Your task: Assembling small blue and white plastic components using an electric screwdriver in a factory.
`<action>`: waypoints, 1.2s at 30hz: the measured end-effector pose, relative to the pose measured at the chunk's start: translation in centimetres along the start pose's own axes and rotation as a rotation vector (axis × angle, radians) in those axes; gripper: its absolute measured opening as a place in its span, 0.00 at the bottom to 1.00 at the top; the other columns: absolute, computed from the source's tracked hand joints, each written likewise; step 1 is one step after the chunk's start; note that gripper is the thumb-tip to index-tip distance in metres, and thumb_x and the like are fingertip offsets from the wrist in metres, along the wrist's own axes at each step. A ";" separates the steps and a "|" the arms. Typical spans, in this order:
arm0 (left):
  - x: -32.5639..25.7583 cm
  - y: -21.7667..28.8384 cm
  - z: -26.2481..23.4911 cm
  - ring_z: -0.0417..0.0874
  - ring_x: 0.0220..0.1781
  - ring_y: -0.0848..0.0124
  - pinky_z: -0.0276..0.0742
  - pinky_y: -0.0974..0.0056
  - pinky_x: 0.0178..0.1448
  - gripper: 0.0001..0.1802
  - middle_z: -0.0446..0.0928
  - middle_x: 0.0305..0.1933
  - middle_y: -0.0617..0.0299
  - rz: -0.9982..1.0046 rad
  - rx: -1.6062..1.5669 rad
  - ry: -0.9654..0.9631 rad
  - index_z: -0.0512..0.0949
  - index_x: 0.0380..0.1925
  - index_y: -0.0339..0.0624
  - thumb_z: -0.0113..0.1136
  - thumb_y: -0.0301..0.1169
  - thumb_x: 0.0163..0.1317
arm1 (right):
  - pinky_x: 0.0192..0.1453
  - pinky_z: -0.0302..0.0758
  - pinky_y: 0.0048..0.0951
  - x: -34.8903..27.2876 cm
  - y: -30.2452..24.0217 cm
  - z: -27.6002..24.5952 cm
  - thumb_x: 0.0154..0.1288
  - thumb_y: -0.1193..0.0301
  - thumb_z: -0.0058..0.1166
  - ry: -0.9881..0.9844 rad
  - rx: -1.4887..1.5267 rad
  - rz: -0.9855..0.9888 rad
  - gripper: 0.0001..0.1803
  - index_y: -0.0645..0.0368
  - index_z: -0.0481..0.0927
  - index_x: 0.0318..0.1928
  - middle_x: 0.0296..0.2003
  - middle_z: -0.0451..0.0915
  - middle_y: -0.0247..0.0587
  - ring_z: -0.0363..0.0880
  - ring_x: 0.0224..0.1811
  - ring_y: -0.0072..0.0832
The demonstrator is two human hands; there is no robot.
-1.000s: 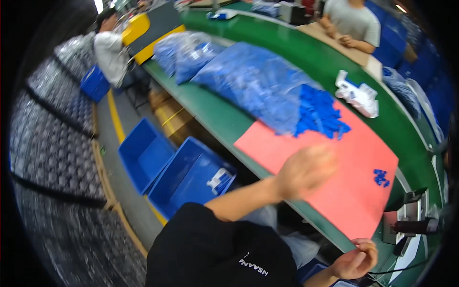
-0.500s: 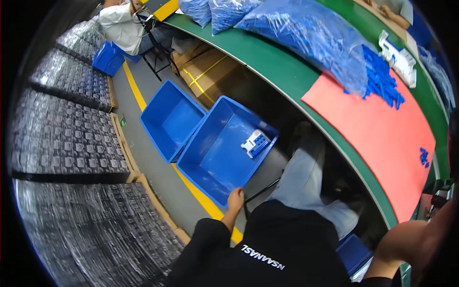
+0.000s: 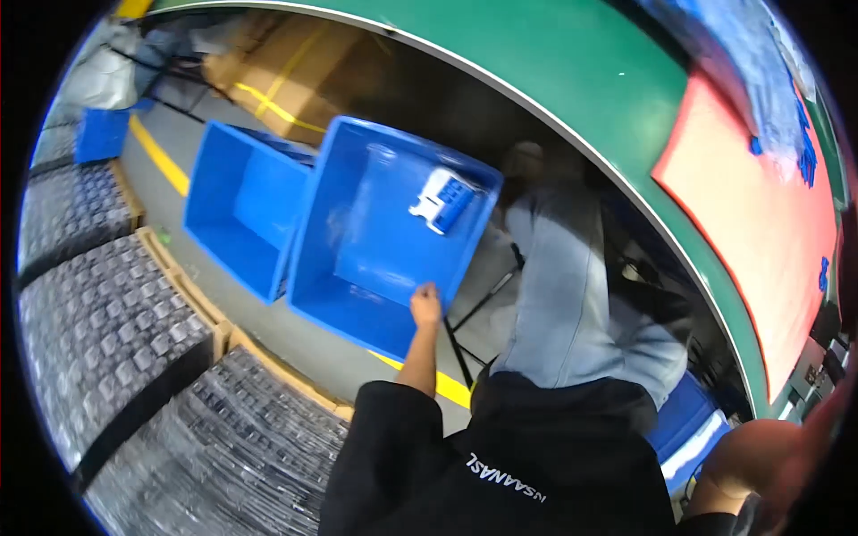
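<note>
My left hand (image 3: 426,305) reaches over the near right side of a large blue bin (image 3: 308,241). Its fingers are curled in, and no thing shows between them. Inside the bin lies a white and blue block-shaped piece (image 3: 444,200), towards the far right corner and apart from the hand. My right hand (image 3: 751,456) is raised at the lower right, very close and blurred. Its fingers run out of sight into the dark rim, so what it holds, if anything, is hidden.
A smaller blue bin (image 3: 246,210) stands beside the large one. A green bench (image 3: 572,67) curves along the right with a pink mat (image 3: 742,205), a blue plastic bag (image 3: 733,45) and small blue parts (image 3: 823,273). Wrapped pallet stacks (image 3: 116,330) line the left. A carton (image 3: 295,67) sits below the bench.
The view has swung, and the bins now sit further left and higher. My left hand has moved from the large bin's rim to over its inside. My right hand remains at the lower right.
</note>
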State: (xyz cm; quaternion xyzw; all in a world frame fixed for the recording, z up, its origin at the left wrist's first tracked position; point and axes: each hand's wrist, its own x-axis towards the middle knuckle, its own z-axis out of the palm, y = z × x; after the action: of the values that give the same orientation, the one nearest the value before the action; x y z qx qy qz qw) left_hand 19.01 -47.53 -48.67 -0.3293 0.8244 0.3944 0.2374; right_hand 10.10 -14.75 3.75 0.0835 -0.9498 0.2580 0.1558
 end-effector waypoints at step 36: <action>19.0 3.9 11.6 0.80 0.40 0.66 0.74 0.61 0.43 0.19 0.81 0.41 0.53 -0.408 -0.543 0.015 0.79 0.42 0.33 0.66 0.28 0.49 | 0.54 0.73 0.40 -1.4 6.7 3.6 0.49 0.71 0.69 0.245 -0.493 -0.100 0.38 0.71 0.62 0.57 0.47 0.74 0.52 0.74 0.49 0.36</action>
State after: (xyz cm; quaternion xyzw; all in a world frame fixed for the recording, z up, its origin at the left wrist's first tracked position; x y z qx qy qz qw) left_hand 4.97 -43.14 -65.79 -0.5415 0.6084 0.5414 0.2088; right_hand 8.88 -10.83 -2.76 0.0579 -0.9527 0.0191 0.2976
